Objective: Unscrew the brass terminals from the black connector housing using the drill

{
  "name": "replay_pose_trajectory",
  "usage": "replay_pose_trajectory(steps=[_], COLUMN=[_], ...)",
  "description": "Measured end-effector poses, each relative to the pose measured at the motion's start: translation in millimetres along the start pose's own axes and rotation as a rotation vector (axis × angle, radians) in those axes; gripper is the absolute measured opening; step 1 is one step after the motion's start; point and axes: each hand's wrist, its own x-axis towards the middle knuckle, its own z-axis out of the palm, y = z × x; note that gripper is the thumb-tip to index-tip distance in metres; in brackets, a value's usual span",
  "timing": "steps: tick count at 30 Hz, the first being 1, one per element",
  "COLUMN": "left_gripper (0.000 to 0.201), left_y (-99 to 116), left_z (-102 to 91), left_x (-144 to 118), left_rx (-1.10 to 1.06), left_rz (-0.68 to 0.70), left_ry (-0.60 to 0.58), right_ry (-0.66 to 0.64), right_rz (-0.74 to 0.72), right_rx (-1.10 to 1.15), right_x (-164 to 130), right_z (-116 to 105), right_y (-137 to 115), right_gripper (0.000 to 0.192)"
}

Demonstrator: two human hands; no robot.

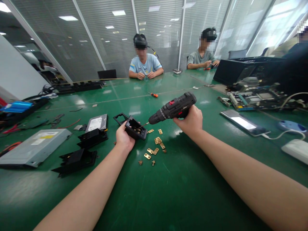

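Note:
My left hand (124,138) grips a small black plastic housing (136,128) held just above the green table (168,186). My right hand (190,121) holds a black cordless drill (173,108) with a red switch. Its bit points left and down into the open top of the housing, where brass parts show. Several small brass plates and screws (156,146) lie scattered on the table just below and right of the housing.
Black plastic parts (77,158), a hard drive (97,122) and a grey optical drive (33,146) lie to the left. A phone (243,122), circuit boards (255,96) and a mouse (292,125) sit to the right. An orange screwdriver (154,95) lies farther back. Other people sit across the table.

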Motion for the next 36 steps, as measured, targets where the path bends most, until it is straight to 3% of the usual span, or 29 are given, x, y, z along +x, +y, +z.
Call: replay_pose_trajectory(steps=[36], left_gripper=[0.016], left_y=[0.7], left_z=[3.1], left_x=[-2.8], left_rx=[0.029], left_rz=[-0.005], left_ry=[0.03], right_ry=[-0.051], right_rz=[0.003], right_rx=[-0.017], right_x=[4.9], right_z=[-3.7], right_y=[-4.2], right_gripper=[0.037])
